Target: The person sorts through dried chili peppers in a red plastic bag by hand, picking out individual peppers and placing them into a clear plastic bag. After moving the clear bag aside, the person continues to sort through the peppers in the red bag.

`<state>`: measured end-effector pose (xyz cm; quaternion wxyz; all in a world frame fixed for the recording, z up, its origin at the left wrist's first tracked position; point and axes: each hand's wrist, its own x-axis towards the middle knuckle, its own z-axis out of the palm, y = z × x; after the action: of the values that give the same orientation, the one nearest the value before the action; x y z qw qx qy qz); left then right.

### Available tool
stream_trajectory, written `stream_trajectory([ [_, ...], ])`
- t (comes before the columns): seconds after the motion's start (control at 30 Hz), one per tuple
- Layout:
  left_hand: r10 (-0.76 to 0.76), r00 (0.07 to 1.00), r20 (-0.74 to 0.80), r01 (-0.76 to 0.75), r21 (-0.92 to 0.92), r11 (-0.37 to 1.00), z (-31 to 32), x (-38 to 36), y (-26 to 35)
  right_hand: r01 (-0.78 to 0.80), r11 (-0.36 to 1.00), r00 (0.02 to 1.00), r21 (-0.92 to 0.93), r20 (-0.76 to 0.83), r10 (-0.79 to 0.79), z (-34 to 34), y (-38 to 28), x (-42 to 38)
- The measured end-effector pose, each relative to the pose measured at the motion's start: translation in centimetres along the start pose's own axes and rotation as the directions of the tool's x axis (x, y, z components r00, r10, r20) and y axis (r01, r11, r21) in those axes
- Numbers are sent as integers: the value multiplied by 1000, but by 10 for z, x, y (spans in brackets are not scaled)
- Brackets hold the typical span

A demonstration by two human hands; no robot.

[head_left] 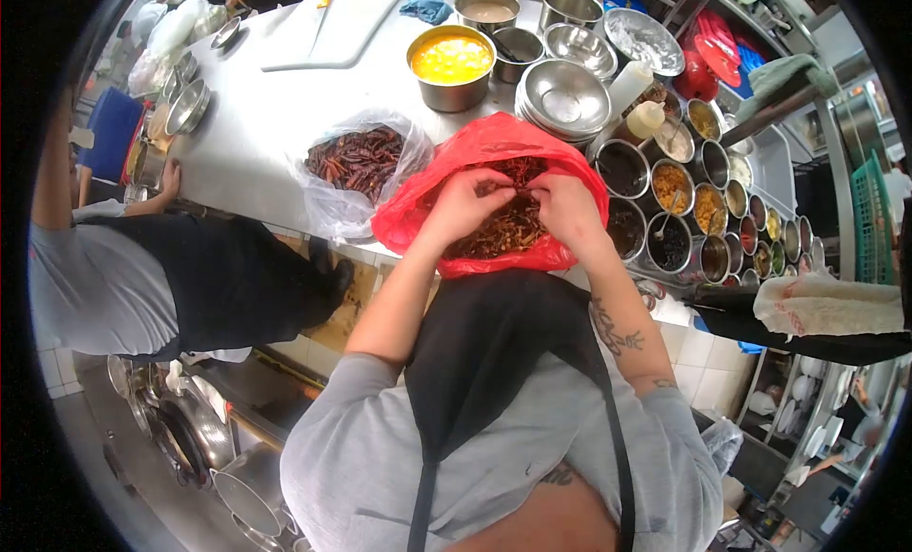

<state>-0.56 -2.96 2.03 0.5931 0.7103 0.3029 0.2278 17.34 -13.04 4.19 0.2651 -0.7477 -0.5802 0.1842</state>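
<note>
Both of my hands are over the mouth of a red plastic bag (408, 215), which holds dried chili pieces (508, 234). My left hand (470, 205) has its fingers closed in a pinch. Facing it, my right hand (567, 208) pinches too, and the fingertips of the two almost meet. Between them is a small dark red piece that looks like a dried chili (521, 192), partly hidden by the fingers. Left of the red bag, a clear plastic bag (413, 143) stands open with whole dried chilies (353, 164) inside.
Behind the bags stand a pot of yellow liquid (451, 60) and stacked metal bowls (567, 96). Several seasoning containers (672, 186) crowd the right. A knife (323, 10) lies on a white cutting board (366, 25). At left, a co-worker's hand (169, 179) rests at the table edge.
</note>
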Motion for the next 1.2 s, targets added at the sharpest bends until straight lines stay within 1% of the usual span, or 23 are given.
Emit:
stream_trajectory([
  [0.03,-76,995,59,74,28,997,-1,-1,11,18,999,1000,42,7,-19,1,-2,1],
  [0.07,3,998,70,-12,134,991,1,-2,12,37,996,999,82,12,-38,2,-4,1],
  [0.13,-46,995,86,26,220,975,6,-3,12,50,989,999,142,14,-52,1,-9,1],
  [0.2,-6,997,71,-12,249,968,10,-4,17,41,982,999,182,9,-44,-3,-15,1],
  [0.3,66,998,12,-67,271,960,13,-5,18,-13,989,1000,150,-2,13,-5,-19,0],
  [0.33,93,996,-13,-86,275,958,14,-5,18,-17,978,1000,209,1,17,-3,-17,-1],
  [0.4,57,998,24,-62,300,952,12,-6,20,-24,946,1000,323,5,24,1,-10,0],
  [0.43,39,998,42,-50,313,948,10,-6,21,-51,936,998,349,59,32,-1,-8,0],
  [0.5,48,996,72,-65,250,966,8,-8,24,-106,912,985,397,164,43,-6,-6,2],
  [0.57,55,994,91,-70,177,982,4,-9,22,-223,723,954,654,298,25,-2,9,2],
  [0.63,35,995,90,-46,121,992,-2,-7,12,-335,479,913,811,405,-47,-3,17,2],
  [0.67,25,996,88,-34,94,995,-3,-6,9,-283,569,939,772,344,0,0,18,3],
  [0.73,-34,999,38,33,17,999,-5,-6,8,-185,730,978,657,198,70,6,7,3],
  [0.77,-62,998,15,62,-20,998,-6,-5,7,-110,832,992,544,114,56,9,4,3],
  [0.8,-73,997,15,75,-103,992,-7,-5,3,-96,897,986,432,165,26,6,2,2],
  [0.87,-94,995,19,96,-271,958,-7,-4,-6,6,954,962,299,260,-87,17,7,0],
  [0.9,-121,992,22,122,-307,944,-7,-5,-3,124,987,949,98,279,-147,23,7,-3],
  [0.93,-112,994,15,110,-336,936,-7,-3,-8,162,986,949,-29,279,-147,25,-1,-7],
  [1.0,-126,992,16,124,-340,932,-8,-2,-11,180,968,951,-176,281,-125,20,-15,-9],
  [1.1,-146,989,-10,133,-354,926,-8,-6,-3,46,988,932,-145,361,10,21,-10,1],
  [1.13,-167,986,-19,149,-367,918,-9,-8,-1,40,990,955,-134,295,1,21,-8,1],
  [1.2,-180,983,-32,161,-319,934,-12,-9,-5,32,993,986,-112,164,-13,20,-6,-1],
])
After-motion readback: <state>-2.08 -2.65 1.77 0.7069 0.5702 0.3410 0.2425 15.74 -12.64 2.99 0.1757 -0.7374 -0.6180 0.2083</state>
